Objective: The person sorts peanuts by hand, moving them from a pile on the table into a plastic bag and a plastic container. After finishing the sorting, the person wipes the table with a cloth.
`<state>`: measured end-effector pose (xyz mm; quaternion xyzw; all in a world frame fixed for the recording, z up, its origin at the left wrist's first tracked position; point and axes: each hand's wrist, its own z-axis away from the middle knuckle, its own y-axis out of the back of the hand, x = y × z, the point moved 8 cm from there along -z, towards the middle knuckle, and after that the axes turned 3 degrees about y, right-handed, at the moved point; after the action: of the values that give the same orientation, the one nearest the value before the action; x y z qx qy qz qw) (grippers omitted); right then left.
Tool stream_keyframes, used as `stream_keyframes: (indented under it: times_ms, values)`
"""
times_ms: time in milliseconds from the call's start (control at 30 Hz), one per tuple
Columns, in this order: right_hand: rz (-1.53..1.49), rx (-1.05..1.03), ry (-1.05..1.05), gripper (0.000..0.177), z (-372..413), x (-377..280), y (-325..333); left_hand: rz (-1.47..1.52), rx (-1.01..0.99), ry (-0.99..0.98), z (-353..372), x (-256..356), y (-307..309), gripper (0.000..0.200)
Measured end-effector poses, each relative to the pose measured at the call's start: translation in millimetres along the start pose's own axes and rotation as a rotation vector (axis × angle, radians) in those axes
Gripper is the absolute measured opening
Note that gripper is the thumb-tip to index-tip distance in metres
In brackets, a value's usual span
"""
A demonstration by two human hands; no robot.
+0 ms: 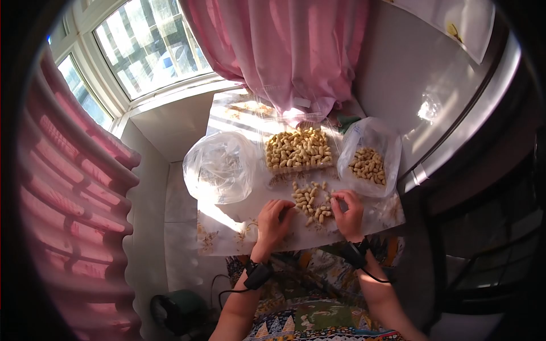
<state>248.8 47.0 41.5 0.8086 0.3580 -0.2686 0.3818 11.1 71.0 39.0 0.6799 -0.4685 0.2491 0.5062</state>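
A loose pile of unshelled peanuts (305,200) lies on the tabletop between my two hands. My left hand (275,220) is at the pile's left side, thumb and fingers curled together; whatever is in them, if anything, is too small to make out. At the right edge of the pile, my right hand (348,215) has its fingertips pinched together on what looks like a peanut. Just beyond the pile, a clear plastic box (298,169) is heaped with peanuts. To its right, a translucent plastic bag (348,153) stands open with more peanuts inside.
A second translucent bag (219,167), crumpled, stands on the left of the light table (273,196). Scraps of shell or skin (209,241) are scattered near the table's front edge. A pink curtain (284,51) hangs behind, touching the table's back. A dark round object (179,312) is below left.
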Motion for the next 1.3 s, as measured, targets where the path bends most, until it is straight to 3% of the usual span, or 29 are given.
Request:
stream_keyframes:
  times_ms: [267, 767, 1300]
  values:
    - [-0.064, -0.162, 0.026, 0.026, -7.8, -9.1, -4.8, -0.005, -0.015, -0.01, -0.1, -0.2, -0.5, 0.011]
    - [-0.13, -0.377, 0.078, 0.035, -7.1, -13.5, -15.6, 0.015, -0.005, -0.011, -0.3, -2.8, -1.4, 0.013]
    - [0.061, -0.18, 0.1, 0.019, -1.9, 0.3, -17.1, 0.001, -0.002, -0.027, -0.4, -2.0, -2.1, 0.011]
